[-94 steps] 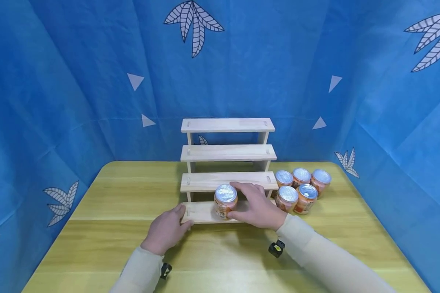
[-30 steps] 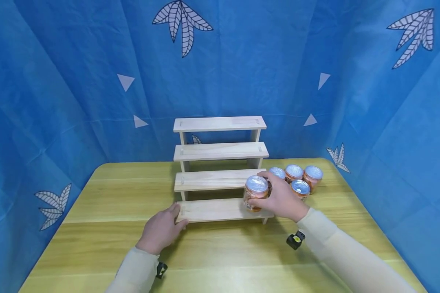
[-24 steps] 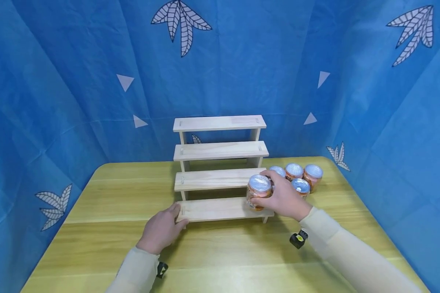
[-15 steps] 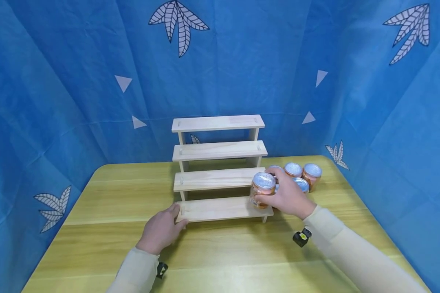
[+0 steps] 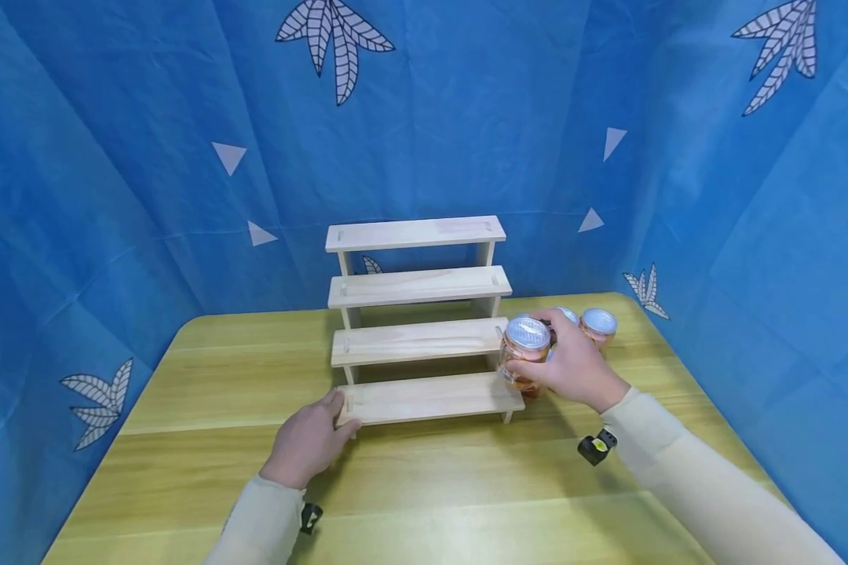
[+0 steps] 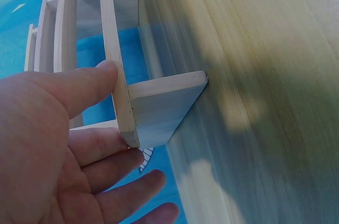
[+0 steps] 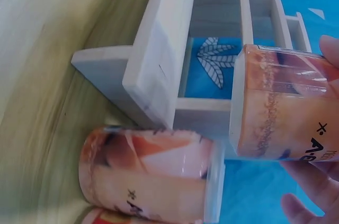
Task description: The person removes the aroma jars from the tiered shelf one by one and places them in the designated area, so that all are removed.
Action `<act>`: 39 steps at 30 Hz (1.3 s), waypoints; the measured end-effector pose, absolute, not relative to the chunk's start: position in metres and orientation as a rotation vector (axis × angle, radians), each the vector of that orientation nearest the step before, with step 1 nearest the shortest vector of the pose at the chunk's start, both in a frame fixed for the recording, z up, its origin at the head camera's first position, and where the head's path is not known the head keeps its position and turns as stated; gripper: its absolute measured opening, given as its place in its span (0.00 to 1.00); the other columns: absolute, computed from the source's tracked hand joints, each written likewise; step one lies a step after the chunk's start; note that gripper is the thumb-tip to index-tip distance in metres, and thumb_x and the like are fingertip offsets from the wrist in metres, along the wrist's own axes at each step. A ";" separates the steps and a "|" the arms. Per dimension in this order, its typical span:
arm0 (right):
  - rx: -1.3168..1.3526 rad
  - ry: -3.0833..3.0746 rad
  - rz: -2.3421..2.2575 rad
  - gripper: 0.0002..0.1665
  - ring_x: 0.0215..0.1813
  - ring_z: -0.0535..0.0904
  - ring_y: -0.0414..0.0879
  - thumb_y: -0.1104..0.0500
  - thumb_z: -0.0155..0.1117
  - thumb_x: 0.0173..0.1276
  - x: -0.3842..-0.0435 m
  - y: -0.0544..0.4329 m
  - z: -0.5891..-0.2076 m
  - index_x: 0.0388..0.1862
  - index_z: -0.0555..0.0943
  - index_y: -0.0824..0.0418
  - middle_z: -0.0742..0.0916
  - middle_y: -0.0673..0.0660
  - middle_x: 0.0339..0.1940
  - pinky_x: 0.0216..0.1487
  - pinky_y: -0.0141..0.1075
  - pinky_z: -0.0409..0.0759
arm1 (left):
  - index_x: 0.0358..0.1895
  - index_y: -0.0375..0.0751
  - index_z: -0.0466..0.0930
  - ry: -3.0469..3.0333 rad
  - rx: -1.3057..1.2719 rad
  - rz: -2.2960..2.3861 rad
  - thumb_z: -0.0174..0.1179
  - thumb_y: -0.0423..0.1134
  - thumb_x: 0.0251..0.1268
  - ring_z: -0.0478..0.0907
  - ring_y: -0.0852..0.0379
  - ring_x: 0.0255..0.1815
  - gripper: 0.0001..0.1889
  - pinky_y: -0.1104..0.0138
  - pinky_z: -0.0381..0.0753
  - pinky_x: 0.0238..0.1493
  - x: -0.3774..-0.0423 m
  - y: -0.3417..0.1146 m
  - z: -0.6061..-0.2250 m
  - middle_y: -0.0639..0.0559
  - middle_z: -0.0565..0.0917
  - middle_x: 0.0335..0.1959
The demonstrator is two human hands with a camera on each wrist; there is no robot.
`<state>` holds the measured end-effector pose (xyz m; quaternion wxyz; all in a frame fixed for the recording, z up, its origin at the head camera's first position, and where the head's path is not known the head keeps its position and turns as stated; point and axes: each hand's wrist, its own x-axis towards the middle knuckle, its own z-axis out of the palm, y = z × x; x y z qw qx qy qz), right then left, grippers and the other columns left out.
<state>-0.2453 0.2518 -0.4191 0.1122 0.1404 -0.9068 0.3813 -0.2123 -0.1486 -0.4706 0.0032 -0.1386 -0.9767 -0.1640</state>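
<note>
My right hand (image 5: pixel 579 365) grips a can (image 5: pixel 525 349) with a silver lid and an orange-pink label. The can is held upright just beyond the right end of the rack's lower steps. Another can (image 7: pixel 148 176) stands below it in the right wrist view, beside the rack's foot. At the left end of the four-step wooden display rack (image 5: pixel 424 399), my left hand (image 5: pixel 309 439) pinches the lowest plank. The left wrist view has the thumb on one face of the plank and the index finger under its end, the other fingers spread.
Further cans (image 5: pixel 598 322) are grouped behind my right hand, partly hidden by it. The rack stands on a wood-grain table (image 5: pixel 184 471). A blue patterned cloth (image 5: pixel 480 118) hangs behind the table and along both sides.
My right hand has carried the can from the middle of the lowest step to the right, past its end, and raised it. My left hand stays on the plank. The head view shifts slightly.
</note>
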 end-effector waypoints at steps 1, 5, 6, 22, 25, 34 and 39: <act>0.406 -2.657 1.119 0.51 0.54 0.81 0.56 0.41 0.83 0.52 -0.245 0.254 -0.419 0.65 0.68 0.64 0.81 0.61 0.56 0.52 0.53 0.83 | 0.69 0.25 0.70 -3.061 -0.436 -0.511 0.62 0.51 0.72 0.83 0.34 0.48 0.35 0.47 0.84 0.49 -0.212 -0.149 -0.470 0.30 0.71 0.69; 0.354 -2.675 1.122 0.54 0.55 0.80 0.58 0.40 0.81 0.53 -0.244 0.261 -0.416 0.68 0.65 0.67 0.79 0.64 0.58 0.51 0.52 0.83 | 0.68 0.25 0.70 -3.048 -0.448 -0.501 0.62 0.51 0.72 0.84 0.36 0.42 0.34 0.48 0.85 0.44 -0.213 -0.149 -0.471 0.30 0.72 0.69; 0.341 -2.681 1.137 0.55 0.55 0.79 0.59 0.39 0.81 0.54 -0.243 0.262 -0.414 0.68 0.64 0.67 0.78 0.65 0.58 0.51 0.52 0.83 | 0.68 0.25 0.70 -3.046 -0.451 -0.499 0.62 0.51 0.71 0.84 0.35 0.44 0.34 0.48 0.85 0.44 -0.213 -0.149 -0.471 0.30 0.72 0.69; 0.149 -2.615 1.048 0.53 0.53 0.78 0.59 0.40 0.76 0.60 -0.242 0.313 -0.401 0.71 0.62 0.70 0.76 0.67 0.58 0.46 0.53 0.82 | 0.68 0.25 0.70 -3.060 -0.454 -0.479 0.62 0.50 0.71 0.83 0.35 0.51 0.34 0.47 0.83 0.51 -0.213 -0.148 -0.468 0.30 0.72 0.69; 0.092 -2.616 1.040 0.55 0.55 0.77 0.61 0.39 0.76 0.60 -0.240 0.323 -0.402 0.72 0.61 0.69 0.76 0.68 0.59 0.47 0.55 0.81 | 0.68 0.25 0.70 -3.061 -0.456 -0.480 0.62 0.50 0.72 0.83 0.35 0.49 0.34 0.47 0.83 0.51 -0.213 -0.148 -0.468 0.30 0.72 0.69; -0.024 -2.595 0.966 0.56 0.57 0.75 0.66 0.39 0.76 0.60 -0.239 0.346 -0.410 0.72 0.61 0.70 0.75 0.71 0.60 0.51 0.62 0.78 | 0.67 0.26 0.72 -3.051 -0.457 -0.487 0.63 0.49 0.71 0.81 0.47 0.27 0.33 0.54 0.84 0.33 -0.213 -0.147 -0.467 0.30 0.73 0.68; -0.075 -2.632 0.939 0.57 0.57 0.74 0.67 0.38 0.74 0.61 -0.235 0.355 -0.418 0.73 0.59 0.72 0.74 0.73 0.60 0.50 0.62 0.77 | 0.67 0.24 0.71 -3.056 -0.459 -0.479 0.63 0.50 0.71 0.85 0.37 0.42 0.34 0.48 0.85 0.45 -0.211 -0.147 -0.467 0.30 0.72 0.69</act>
